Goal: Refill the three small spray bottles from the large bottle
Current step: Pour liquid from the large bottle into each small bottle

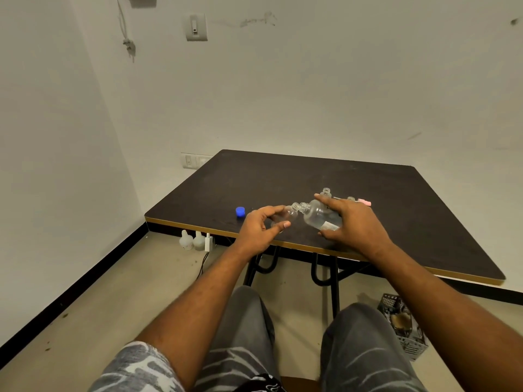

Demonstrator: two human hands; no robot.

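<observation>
Large bottle (pixel 319 217) neck-to-neck with small bottle (pixel 289 214)

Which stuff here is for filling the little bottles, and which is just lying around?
For the job: large bottle, held small bottle, two more small bottles, blue cap, pink spray top.
Lying about: white floor bottles, plastic crate, wall switch.

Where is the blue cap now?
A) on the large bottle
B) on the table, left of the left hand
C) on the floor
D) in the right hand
B: the blue cap lies on the table just left of the left hand, apart from it; the large bottle has an open neck.
</observation>
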